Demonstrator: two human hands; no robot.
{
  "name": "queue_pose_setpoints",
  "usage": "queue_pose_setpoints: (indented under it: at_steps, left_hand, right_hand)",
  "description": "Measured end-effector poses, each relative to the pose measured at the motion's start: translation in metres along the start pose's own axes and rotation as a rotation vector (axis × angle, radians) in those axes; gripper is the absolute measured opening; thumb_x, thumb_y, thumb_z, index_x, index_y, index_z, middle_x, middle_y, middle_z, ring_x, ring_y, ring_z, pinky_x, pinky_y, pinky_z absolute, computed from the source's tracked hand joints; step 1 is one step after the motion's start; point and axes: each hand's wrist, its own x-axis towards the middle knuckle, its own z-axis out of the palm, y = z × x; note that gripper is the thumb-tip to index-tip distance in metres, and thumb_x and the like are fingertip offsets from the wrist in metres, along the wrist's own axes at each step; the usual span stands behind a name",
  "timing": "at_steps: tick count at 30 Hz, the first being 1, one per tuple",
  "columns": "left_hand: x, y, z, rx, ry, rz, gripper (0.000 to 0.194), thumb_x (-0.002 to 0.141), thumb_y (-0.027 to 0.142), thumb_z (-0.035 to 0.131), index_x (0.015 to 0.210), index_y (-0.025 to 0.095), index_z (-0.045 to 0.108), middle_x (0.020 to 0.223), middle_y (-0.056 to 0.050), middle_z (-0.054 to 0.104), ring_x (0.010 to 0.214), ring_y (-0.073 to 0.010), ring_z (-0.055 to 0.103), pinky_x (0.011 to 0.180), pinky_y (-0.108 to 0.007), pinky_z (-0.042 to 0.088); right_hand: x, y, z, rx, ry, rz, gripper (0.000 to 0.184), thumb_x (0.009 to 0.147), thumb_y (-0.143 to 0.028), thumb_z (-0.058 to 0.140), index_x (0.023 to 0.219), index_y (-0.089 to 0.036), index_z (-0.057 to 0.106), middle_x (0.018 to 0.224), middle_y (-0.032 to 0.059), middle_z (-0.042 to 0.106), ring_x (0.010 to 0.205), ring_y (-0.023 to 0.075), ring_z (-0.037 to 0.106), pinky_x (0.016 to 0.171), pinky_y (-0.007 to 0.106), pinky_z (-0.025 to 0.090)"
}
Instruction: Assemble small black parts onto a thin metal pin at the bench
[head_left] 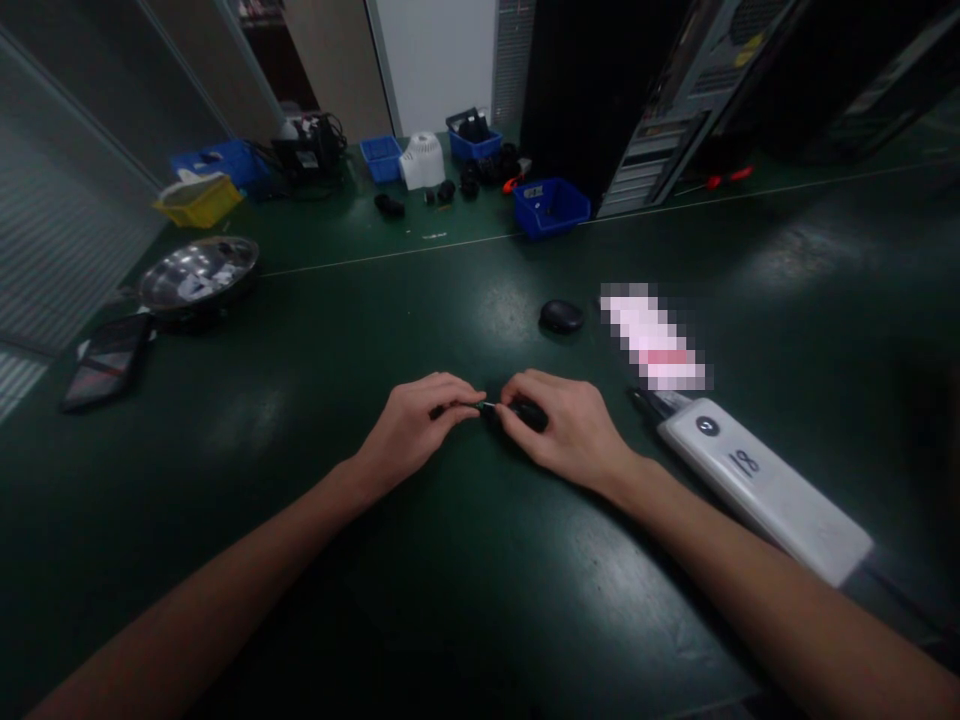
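Note:
Over the middle of the green table [300, 560], my left hand [420, 415] pinches a small dark piece with a hint of green, mostly hidden by the fingers. Facing it, my right hand [566, 425] is closed around a short black-handled tool [531, 413], which looks like a screwdriver. Its thin bright tip [489, 404] reaches toward the left fingertips; whether it touches the small piece cannot be made out. Just beyond my right hand lies a black rounded shell [562, 316], like a computer mouse.
A white device marked 18 [765, 485] lies to the right, below a pixelated pinkish patch [652, 335]. On the left are a metal bowl [199, 270] with white pieces and a dark tablet-like slab [109, 362]. Blue bins [551, 207] and a yellow bin [199, 203] line the back.

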Motion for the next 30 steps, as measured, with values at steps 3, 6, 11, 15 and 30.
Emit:
queue_pose_setpoints:
  at_steps: [3, 6, 11, 15, 30]
  left_hand:
    - [-0.0008, -0.0011, 0.0017, 0.028, 0.003, 0.005, 0.021, 0.094, 0.029, 0.061, 0.113, 0.031, 0.071, 0.113, 0.003, 0.070, 0.105, -0.0097, 0.064, 0.095, -0.028, 0.054]
    - [-0.0019, -0.0029, 0.0039, 0.095, 0.003, 0.047, 0.024, 0.095, 0.030, 0.059, 0.117, 0.031, 0.069, 0.113, 0.002, 0.069, 0.106, -0.0103, 0.063, 0.094, -0.029, 0.053]
    - [-0.0033, -0.0044, 0.0046, 0.164, 0.000, 0.117, 0.025, 0.096, 0.027, 0.058, 0.119, 0.028, 0.069, 0.113, 0.001, 0.069, 0.105, -0.0097, 0.062, 0.092, -0.027, 0.053]
    - [-0.0035, -0.0037, 0.0035, 0.115, 0.004, 0.139, 0.024, 0.094, 0.025, 0.061, 0.117, 0.028, 0.070, 0.111, 0.001, 0.070, 0.101, -0.0092, 0.064, 0.090, -0.026, 0.054]
    - [-0.0027, 0.0037, 0.0057, 0.404, -0.044, 0.118, 0.044, 0.100, 0.025, 0.046, 0.143, 0.035, 0.049, 0.111, -0.003, 0.059, 0.099, -0.0139, 0.051, 0.085, -0.032, 0.047]
  right_hand:
    - [0.0000, -0.0004, 0.0003, -0.024, -0.004, -0.006, 0.019, 0.098, -0.038, 0.053, 0.097, -0.022, 0.064, 0.089, 0.0017, 0.067, 0.074, 0.0150, 0.059, 0.068, 0.028, 0.037]
    - [-0.0006, -0.0008, 0.0001, -0.054, -0.015, -0.012, 0.020, 0.098, -0.038, 0.052, 0.098, -0.022, 0.064, 0.090, 0.0017, 0.067, 0.073, 0.0146, 0.059, 0.067, 0.028, 0.037]
    - [-0.0014, -0.0012, 0.0003, -0.042, -0.020, -0.030, 0.019, 0.099, -0.036, 0.052, 0.098, -0.022, 0.064, 0.090, 0.0016, 0.067, 0.073, 0.0145, 0.059, 0.067, 0.027, 0.037]
    - [-0.0005, -0.0012, 0.0019, 0.044, -0.015, -0.054, 0.016, 0.098, -0.035, 0.053, 0.097, -0.021, 0.063, 0.090, 0.0018, 0.067, 0.075, 0.0149, 0.060, 0.069, 0.027, 0.039]
    - [0.0014, 0.0045, 0.0005, 0.056, 0.070, -0.006, 0.015, 0.098, -0.035, 0.055, 0.097, -0.022, 0.063, 0.091, 0.0010, 0.068, 0.073, 0.0144, 0.059, 0.069, 0.028, 0.040]
